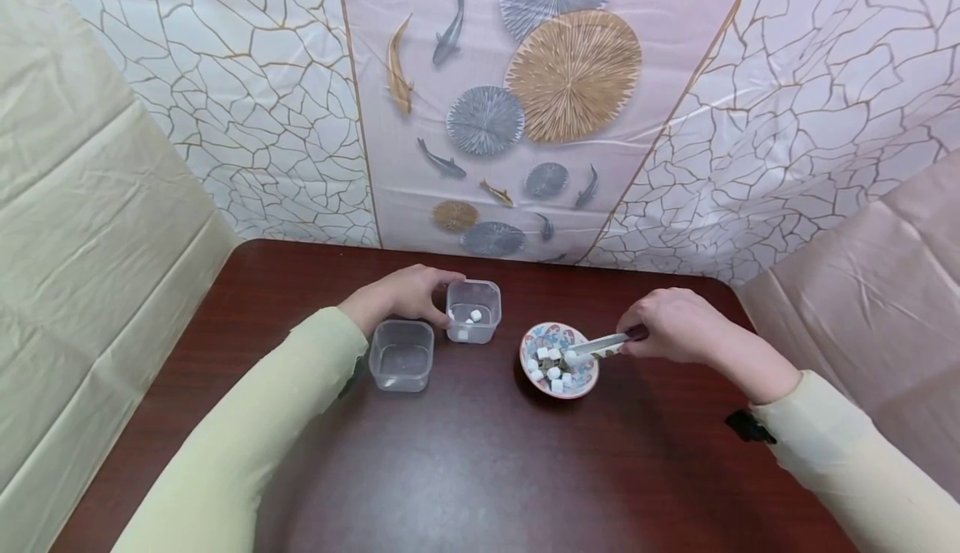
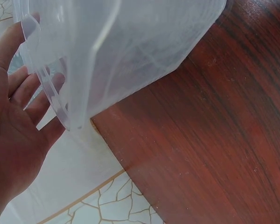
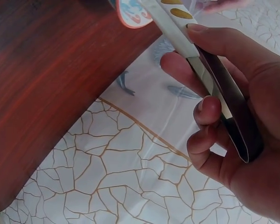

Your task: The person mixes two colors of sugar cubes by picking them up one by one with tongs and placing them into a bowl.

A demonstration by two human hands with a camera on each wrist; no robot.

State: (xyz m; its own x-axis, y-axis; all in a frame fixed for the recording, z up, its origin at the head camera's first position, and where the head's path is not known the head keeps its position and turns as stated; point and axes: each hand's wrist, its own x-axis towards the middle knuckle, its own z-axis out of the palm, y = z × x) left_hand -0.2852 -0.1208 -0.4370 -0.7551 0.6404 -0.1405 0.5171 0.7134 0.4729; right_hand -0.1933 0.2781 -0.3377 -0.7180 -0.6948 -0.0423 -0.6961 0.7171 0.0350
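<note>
In the head view my left hand [image 1: 411, 291] holds a clear plastic container [image 1: 483, 291] by its left side, thumb at the near corner and fingers at the far rim. A few small white pieces [image 1: 476, 316] lie inside it. My right hand [image 1: 675, 324] grips metal tongs [image 1: 600, 343] with a dark handle, seen close in the right wrist view as tongs [image 3: 228, 93] between thumb and fingers. Their tips reach into a patterned bowl [image 1: 587, 385], at a round white piece [image 1: 572, 358]. White cubes [image 1: 557, 386] lie around it.
A second clear container [image 1: 402, 382] stands below the left wrist, nearer than the first. The dark red wooden table [image 1: 465, 461] ends at a patterned cloth backdrop [image 1: 285, 112], with pale cloth [image 1: 97, 195] hanging along the left side.
</note>
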